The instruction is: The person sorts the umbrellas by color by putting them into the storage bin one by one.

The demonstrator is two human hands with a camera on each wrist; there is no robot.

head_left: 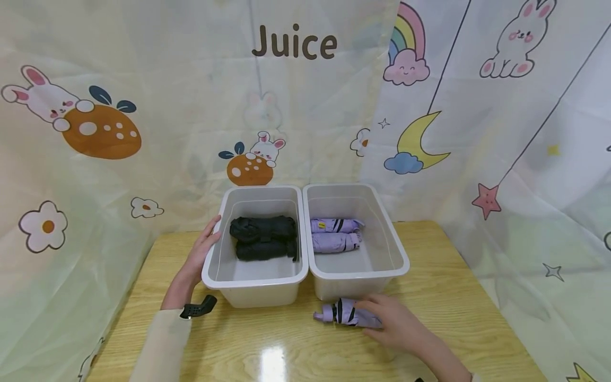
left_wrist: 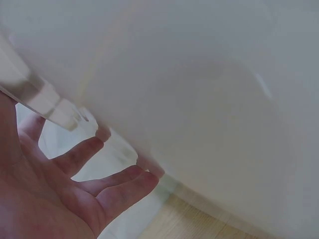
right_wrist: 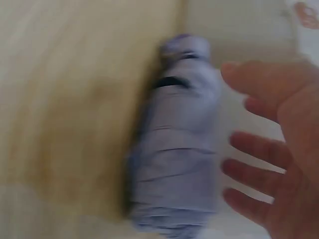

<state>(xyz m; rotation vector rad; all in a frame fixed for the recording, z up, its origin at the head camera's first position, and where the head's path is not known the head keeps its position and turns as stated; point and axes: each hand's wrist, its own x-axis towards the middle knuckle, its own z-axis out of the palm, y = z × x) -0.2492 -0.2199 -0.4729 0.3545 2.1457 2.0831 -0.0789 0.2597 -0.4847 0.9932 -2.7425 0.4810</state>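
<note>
My left hand (head_left: 202, 252) has its fingers fairly straight against the outer left side of a white plastic bin (head_left: 210, 270). In the left wrist view its fingertips (left_wrist: 147, 174) meet the bin's smooth wall (left_wrist: 214, 124). Two black folded umbrellas (head_left: 264, 228) lie side by side in this bin. On the table in front of the bins is a lavender folded umbrella (head_left: 348, 313) with black stripes. My right hand (head_left: 398, 323) is at its right end; in the right wrist view the relaxed fingers (right_wrist: 254, 172) stand beside the umbrella (right_wrist: 174, 139), a small gap between.
A second white bin (head_left: 401, 260) stands against the first one's right side, with two lavender folded umbrellas (head_left: 334, 241) inside. Both stand on a wood-grain table (head_left: 229, 345). A cloth backdrop (head_left: 191, 106) with cartoon prints hangs behind and around the table.
</note>
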